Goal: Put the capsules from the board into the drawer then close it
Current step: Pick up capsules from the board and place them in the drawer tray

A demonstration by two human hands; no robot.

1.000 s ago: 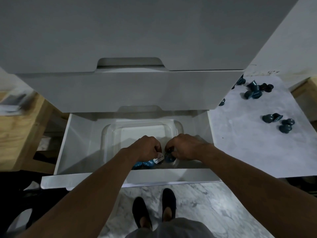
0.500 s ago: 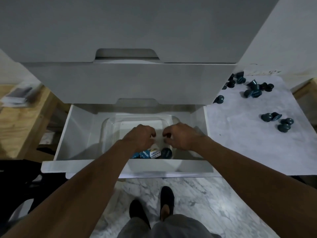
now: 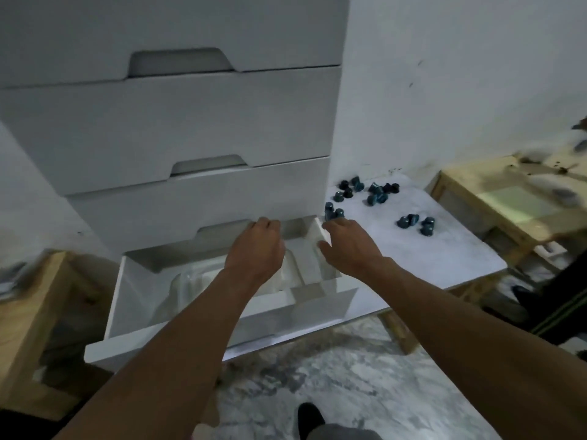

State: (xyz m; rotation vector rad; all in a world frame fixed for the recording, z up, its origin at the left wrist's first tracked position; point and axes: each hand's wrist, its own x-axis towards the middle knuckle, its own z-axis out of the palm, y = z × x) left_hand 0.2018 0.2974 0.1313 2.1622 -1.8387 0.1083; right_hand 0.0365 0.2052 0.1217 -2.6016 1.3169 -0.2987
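Both hands have come up out of the drawer [image 3: 336, 304] and gone toward the board [image 3: 444, 258]. Head view: the left hand [image 3: 257, 249] has bent fingers, and nothing shows in them. The right hand [image 3: 347, 246] is spread out, reaching for the blue capsules [image 3: 378, 193] lying on the board. The closest ones sit right at the edge, so a bump could knock them to the floor.

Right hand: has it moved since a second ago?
Yes. The right hand has left the clear plastic tub in the open white drawer, moving right toward the dark blue capsules.
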